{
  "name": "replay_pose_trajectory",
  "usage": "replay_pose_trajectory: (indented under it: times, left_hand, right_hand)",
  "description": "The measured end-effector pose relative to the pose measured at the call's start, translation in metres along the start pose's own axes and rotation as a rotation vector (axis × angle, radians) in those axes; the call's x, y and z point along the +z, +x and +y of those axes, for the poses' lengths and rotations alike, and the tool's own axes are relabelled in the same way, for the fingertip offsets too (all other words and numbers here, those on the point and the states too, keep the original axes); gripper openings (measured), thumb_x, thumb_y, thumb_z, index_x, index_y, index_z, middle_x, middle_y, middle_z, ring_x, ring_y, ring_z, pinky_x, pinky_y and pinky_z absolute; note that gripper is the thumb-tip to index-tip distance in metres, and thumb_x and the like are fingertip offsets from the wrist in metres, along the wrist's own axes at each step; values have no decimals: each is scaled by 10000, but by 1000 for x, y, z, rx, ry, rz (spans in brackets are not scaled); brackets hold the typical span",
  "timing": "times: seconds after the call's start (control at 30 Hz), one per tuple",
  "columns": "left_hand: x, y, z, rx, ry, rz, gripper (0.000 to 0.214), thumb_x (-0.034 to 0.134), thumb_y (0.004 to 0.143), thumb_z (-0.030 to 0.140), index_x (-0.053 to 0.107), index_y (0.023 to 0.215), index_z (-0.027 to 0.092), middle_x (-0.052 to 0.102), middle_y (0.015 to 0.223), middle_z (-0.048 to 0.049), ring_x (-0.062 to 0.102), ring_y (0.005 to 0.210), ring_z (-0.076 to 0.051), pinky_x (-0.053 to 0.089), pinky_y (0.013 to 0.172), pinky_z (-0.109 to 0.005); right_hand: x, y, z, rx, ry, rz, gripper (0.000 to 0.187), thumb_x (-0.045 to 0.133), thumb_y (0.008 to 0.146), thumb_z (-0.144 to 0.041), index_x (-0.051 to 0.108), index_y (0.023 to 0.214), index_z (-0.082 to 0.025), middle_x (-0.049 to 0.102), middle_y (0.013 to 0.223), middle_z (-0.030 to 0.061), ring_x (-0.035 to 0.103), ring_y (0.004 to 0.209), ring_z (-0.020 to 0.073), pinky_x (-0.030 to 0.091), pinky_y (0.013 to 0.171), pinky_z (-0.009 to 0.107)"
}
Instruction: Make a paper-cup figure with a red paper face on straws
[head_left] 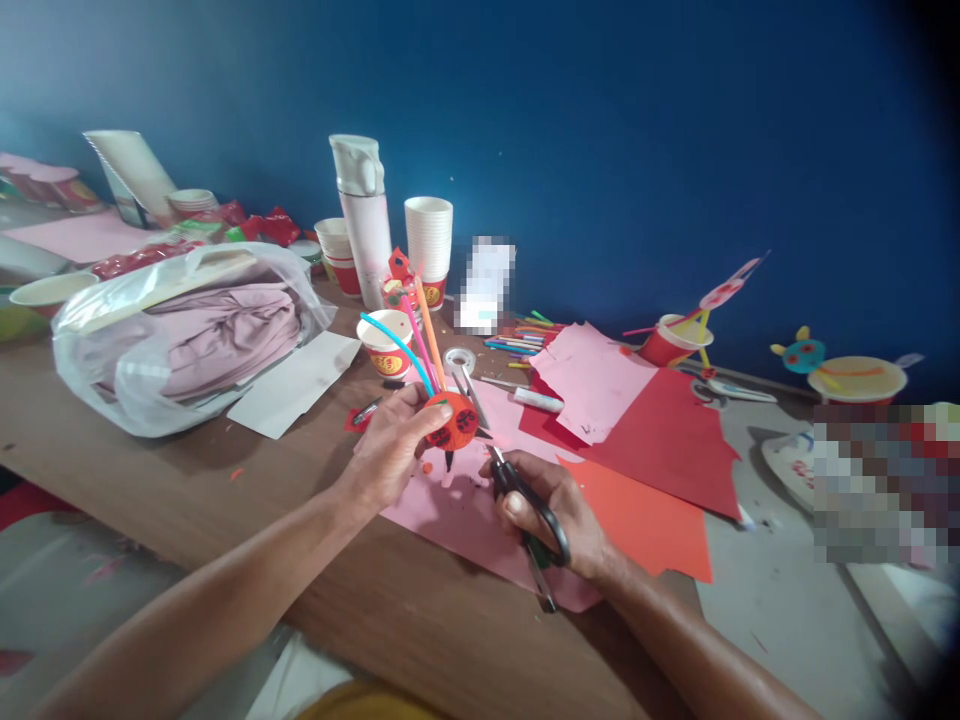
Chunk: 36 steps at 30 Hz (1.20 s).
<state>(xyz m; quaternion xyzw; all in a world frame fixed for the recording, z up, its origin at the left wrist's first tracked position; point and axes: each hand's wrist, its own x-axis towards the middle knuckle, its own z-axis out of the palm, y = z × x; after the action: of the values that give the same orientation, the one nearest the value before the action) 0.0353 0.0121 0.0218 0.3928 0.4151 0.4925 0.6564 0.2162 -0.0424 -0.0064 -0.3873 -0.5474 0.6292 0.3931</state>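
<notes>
My left hand (394, 440) pinches a round orange paper cutout (452, 420) with black drawn marks. Above its fingers rise thin blue, pink and orange sticks (429, 335); whether they are straws or in the grip I cannot tell. My right hand (551, 505) is wrapped round the black handles of a pair of scissors (531, 500). The parted blades point up toward the cutout's right edge; contact is unclear. Beneath both hands lies a pink paper sheet (450, 515) with small scraps on it.
Behind the left hand stand a paper cup (386, 345), a white flask (367, 240) and stacked cups (428, 245). Tape (459, 360), felt pens (517, 340) and red paper (660, 440) lie beyond. A plastic bag with cloth (195, 340) is at left, decorated cups (855, 378) at right.
</notes>
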Motion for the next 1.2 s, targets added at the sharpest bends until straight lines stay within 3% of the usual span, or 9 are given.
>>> replay_pose_trajectory:
  times: [0.3,0.77,1.2]
  left_hand:
    - [-1,0,3,-14,53,5,204,644,690,250,579,854,146,620,675,0,539,479,-91,319,291,-142]
    - [-2,3,0,9,5,-3,162,639,680,216,579,804,131,624,657,-2,547,483,-81,423,410,-164]
    - [-5,4,-1,-10,11,-29,182,641,686,236,586,829,139,616,637,-5,535,439,-105,370,281,-166]
  right_hand:
    - [-1,0,-2,5,5,-11,305,628,776,-430,548,900,-163,483,628,-31,424,498,67,347,458,188]
    - [-3,-1,0,34,-44,1,304,624,778,-430,561,910,-163,498,609,-35,441,471,63,354,432,173]
    - [-3,-1,-2,25,-60,2,232,604,795,-373,556,883,-164,490,593,-40,435,466,62,350,432,170]
